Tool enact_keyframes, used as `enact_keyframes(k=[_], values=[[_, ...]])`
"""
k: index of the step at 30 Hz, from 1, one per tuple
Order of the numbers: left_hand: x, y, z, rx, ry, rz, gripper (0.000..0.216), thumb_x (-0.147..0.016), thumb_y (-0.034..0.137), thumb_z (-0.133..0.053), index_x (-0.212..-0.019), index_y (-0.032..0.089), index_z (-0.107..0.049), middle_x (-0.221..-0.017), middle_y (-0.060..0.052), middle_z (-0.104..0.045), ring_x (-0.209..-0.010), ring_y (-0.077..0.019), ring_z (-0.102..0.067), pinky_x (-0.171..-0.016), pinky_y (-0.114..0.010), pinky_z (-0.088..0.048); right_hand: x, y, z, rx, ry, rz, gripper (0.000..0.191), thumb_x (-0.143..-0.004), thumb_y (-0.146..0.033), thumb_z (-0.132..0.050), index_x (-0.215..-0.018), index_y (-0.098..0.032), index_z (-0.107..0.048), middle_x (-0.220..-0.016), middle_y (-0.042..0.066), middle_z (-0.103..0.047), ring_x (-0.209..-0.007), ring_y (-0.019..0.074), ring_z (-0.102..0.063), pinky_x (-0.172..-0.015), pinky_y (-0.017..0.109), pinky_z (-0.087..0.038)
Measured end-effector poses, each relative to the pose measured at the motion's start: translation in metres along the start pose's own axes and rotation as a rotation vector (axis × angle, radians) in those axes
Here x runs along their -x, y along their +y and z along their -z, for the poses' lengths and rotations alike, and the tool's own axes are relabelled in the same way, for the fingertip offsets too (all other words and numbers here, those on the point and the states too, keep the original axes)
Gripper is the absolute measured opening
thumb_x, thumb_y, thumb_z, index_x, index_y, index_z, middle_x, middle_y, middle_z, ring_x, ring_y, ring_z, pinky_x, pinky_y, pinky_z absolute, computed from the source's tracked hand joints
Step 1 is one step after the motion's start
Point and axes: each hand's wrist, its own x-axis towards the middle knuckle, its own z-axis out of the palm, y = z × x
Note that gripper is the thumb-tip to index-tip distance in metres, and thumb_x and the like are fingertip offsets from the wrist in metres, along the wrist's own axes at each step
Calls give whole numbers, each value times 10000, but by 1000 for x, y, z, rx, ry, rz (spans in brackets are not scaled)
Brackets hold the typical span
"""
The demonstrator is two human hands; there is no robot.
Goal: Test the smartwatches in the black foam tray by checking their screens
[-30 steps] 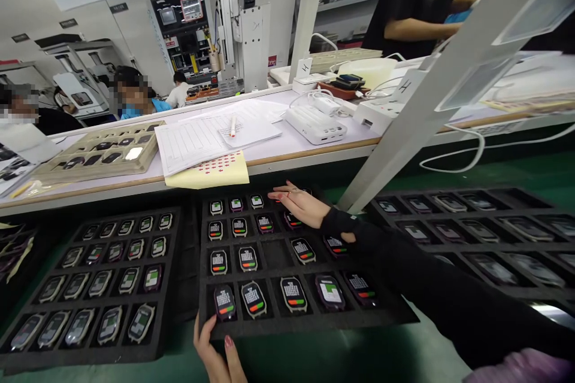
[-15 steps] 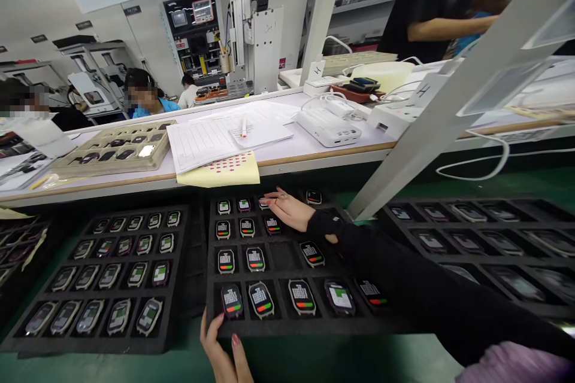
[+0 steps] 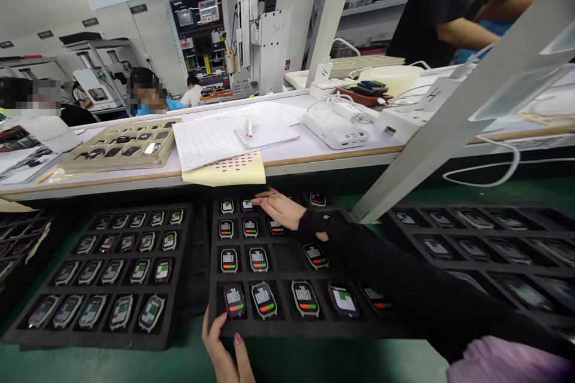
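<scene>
A black foam tray (image 3: 359,328) holds rows of smartwatches, many with lit screens. At its front left corner my left hand (image 3: 222,347) grips the edge, fingers on the side and thumb at the front. Over the back row my right hand (image 3: 283,208) reaches with fingers stretched out, its fingertips at a lit smartwatch (image 3: 247,205), apparently touching the screen. The hand partly covers the watches behind it, and the black sleeve hides part of the tray's right side. One pocket (image 3: 287,257) in the second row from the front holds no watch.
Another watch tray (image 3: 96,338) lies left, and a further one (image 3: 431,224) right. Above is a bench with papers (image 3: 206,143), a white power bank (image 3: 335,128) and a beige tray (image 3: 121,158). A slanted metal post (image 3: 404,161) stands right. Other people work beyond.
My right hand has moved left along the back row, from the third watch to the second. My left hand keeps its place on the tray's corner. The view has shifted slightly.
</scene>
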Motion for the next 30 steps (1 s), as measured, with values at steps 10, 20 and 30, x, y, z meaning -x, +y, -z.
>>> enact_keyframes(k=[10, 20, 30], values=[[1, 1, 2, -38, -43, 76, 310, -1007, 427, -377, -1143, 189, -521, -1439, -186, -415, -1401, -357, -378, -1139, -553, -332, -19, -7, -22, 26, -53, -17, 247, -1042, -339, -593, -1191, -161, -676, -1234, 103, -673, -1257, 289, -564, -1135, 583, -338], [3, 2, 5, -31, -96, 150, 342, -1004, 470, -354, -1179, 211, -493, -1483, -183, -376, -1387, -376, -390, -1017, -532, -453, -31, -16, -21, 19, -65, -13, 244, -1068, -308, -540, -1222, -167, -667, -1232, 102, -679, -1270, 277, -558, -1150, 574, -315], [4, 3, 5, -13, -99, 174, 346, -1000, 476, -355, -1181, 226, -511, -1506, -164, -366, -1394, -365, -392, -1014, -523, -473, -60, -37, -46, 11, -112, 7, 223, -1031, -310, -613, -1196, -168, -663, -1260, 99, -645, -1231, 289, -570, -1076, 554, -421]])
